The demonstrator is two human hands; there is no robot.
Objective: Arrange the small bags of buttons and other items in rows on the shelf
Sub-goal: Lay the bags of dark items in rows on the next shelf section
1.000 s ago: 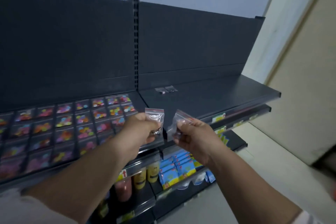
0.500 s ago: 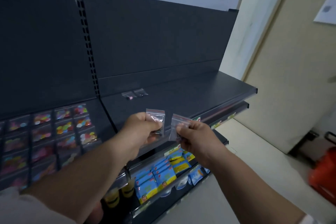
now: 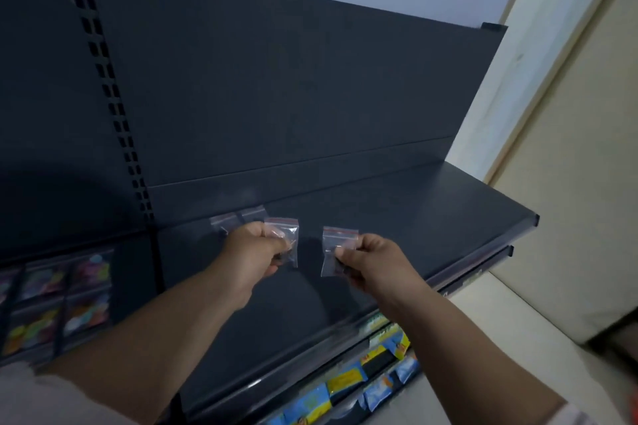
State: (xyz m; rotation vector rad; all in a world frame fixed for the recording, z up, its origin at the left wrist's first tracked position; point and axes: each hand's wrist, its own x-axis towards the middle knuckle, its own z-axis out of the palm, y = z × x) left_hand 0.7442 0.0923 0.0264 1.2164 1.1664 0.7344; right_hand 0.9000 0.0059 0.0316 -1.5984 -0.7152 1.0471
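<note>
My left hand [image 3: 253, 252] pinches a small clear zip bag [image 3: 286, 235] with a red strip at its top and small dark items inside. A similar small bag [image 3: 336, 248] hangs from my right hand [image 3: 374, 260]. Both hands hover over the dark shelf [image 3: 431, 217], toward its back left. Two small clear bags [image 3: 238, 217] lie side by side at the shelf's back, just behind my left hand and partly hidden by it.
Rows of bags with colourful buttons [image 3: 58, 300] fill the neighbouring shelf on the left. A slotted upright post [image 3: 114, 103] divides the two shelf bays. Blue and yellow packets [image 3: 345, 386] sit on a lower shelf. A cream wall [image 3: 569, 148] stands on the right.
Both hands have reached forward over the right-hand shelf and moved apart, carrying their bags toward the two bags at the back. The view has shifted right and closer.
</note>
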